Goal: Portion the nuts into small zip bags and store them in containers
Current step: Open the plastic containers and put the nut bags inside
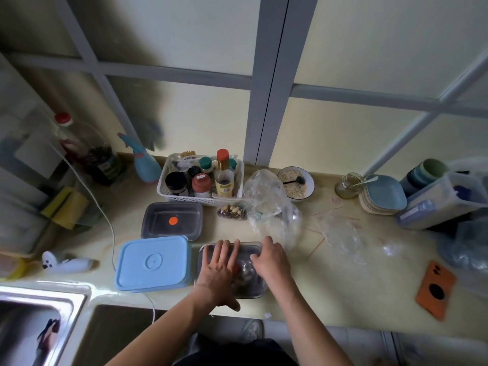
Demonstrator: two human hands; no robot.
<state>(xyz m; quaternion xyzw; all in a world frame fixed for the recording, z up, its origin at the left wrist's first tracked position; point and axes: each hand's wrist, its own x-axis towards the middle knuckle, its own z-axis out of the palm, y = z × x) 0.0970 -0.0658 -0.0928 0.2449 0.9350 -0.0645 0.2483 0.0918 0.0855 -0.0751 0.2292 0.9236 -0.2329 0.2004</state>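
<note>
From the head camera, both hands rest on a dark, translucent rectangular plastic container [232,270] at the near edge of the pale, glossy bench [330,286]. The left hand [219,270] lies flat on its lid with fingers [224,249] spread and extended, gripping nothing. The right hand [272,260] covers the right side, its fingers curled down over the lid; whether they pinch an edge I cannot tell. Through the smoky plastic, bagged nuts show as a crinkled, mottled mass.

I judge the step to be pressing the lid shut on a filled container; next would call for even pressure around the rim until it seats.

Just left of that container sits a light blue, smooth-lidded rectangular plastic box [153,262]. Behind that box lies a second dark container with an orange round sticker [171,220]. Behind the handled container, a small clear zip bag of pale and brown nuts [232,211] waits, touching a large crumpled clear plastic bag [269,204]. Further behind stands a white slatted plastic basket [184,198] of jars and bottles.
</note>
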